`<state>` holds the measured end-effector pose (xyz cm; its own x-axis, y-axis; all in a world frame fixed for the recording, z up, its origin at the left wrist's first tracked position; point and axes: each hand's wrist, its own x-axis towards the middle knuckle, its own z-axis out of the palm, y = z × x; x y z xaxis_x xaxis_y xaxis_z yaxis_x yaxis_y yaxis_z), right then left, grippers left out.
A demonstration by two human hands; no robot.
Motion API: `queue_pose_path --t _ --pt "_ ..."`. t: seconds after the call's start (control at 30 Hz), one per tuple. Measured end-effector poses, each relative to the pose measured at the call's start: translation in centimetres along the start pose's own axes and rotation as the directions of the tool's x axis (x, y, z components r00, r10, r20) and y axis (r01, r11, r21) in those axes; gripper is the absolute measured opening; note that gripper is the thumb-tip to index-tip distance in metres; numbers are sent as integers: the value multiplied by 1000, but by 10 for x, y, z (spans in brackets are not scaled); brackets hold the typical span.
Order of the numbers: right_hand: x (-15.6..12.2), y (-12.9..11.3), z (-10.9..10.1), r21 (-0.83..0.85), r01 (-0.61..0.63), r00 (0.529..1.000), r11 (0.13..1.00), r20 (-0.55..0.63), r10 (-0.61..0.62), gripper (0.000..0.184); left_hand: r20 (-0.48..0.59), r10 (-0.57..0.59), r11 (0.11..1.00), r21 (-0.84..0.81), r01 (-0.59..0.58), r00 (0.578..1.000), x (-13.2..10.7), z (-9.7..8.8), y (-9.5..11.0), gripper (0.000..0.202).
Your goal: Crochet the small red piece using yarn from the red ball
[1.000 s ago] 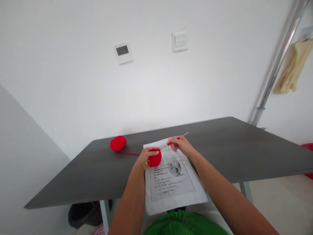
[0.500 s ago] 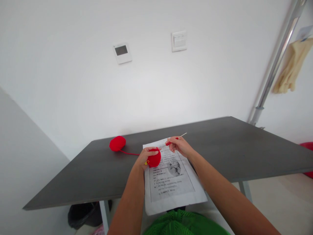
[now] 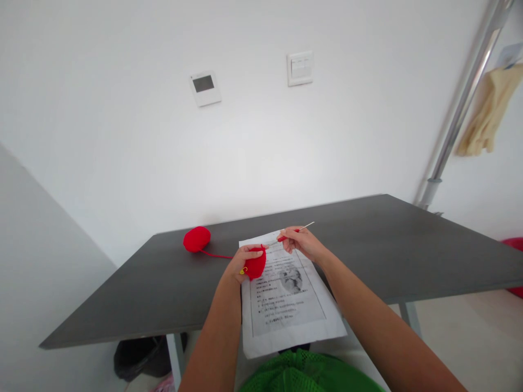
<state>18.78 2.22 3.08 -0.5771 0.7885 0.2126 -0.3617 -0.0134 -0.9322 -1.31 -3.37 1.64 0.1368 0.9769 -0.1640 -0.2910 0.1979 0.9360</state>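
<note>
My left hand (image 3: 240,260) is closed on a small round piece of red crochet work (image 3: 256,265), with a yellow stitch marker (image 3: 243,270) hanging at its lower left. Between the fingers of my right hand (image 3: 301,243) is a crochet hook (image 3: 289,236) with a red grip. Its metal tip points left and meets the upper edge of the crochet piece; whether it sits inside a stitch is too small to tell. A strand of red yarn (image 3: 218,256) runs from the left hand to a ball of red yarn (image 3: 196,239) on the table.
Under my hands a printed sheet (image 3: 294,332) lies on the dark grey table (image 3: 379,245), overhanging its front edge. Behind stands a white wall with a switch (image 3: 300,68) and a thermostat panel (image 3: 205,89). Below left is a black bin bag (image 3: 137,358). Cream gloves (image 3: 490,111) hang at right.
The red crochet piece has tilted slightly in my left hand and looks narrower. My right hand with the hook has shifted very slightly right. The yarn ball and sheet stay put.
</note>
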Motion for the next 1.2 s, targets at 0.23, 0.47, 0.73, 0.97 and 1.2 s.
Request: queue_pose_path --t 0.23,0.47,0.73,0.97,1.2 --pt "0 -2 0 -35 20 999 999 -30 -21 27 -16 16 1000 4 -16 1000 2 -1 -2 34" --pt "0 0 -2 -63 13 997 998 -78 -18 30 -8 -7 999 51 7 1000 2 1 -2 32" --pt "2 4 -2 -30 13 996 999 -85 -16 31 -48 59 991 121 -53 997 2 7 -3 29" --pt "2 7 3 69 6 999 998 -50 -2 30 -72 86 991 109 -78 994 1 11 -3 33" --pt "2 7 12 71 39 991 997 -130 -29 34 -93 141 988 73 -134 986 1 14 -1 34"
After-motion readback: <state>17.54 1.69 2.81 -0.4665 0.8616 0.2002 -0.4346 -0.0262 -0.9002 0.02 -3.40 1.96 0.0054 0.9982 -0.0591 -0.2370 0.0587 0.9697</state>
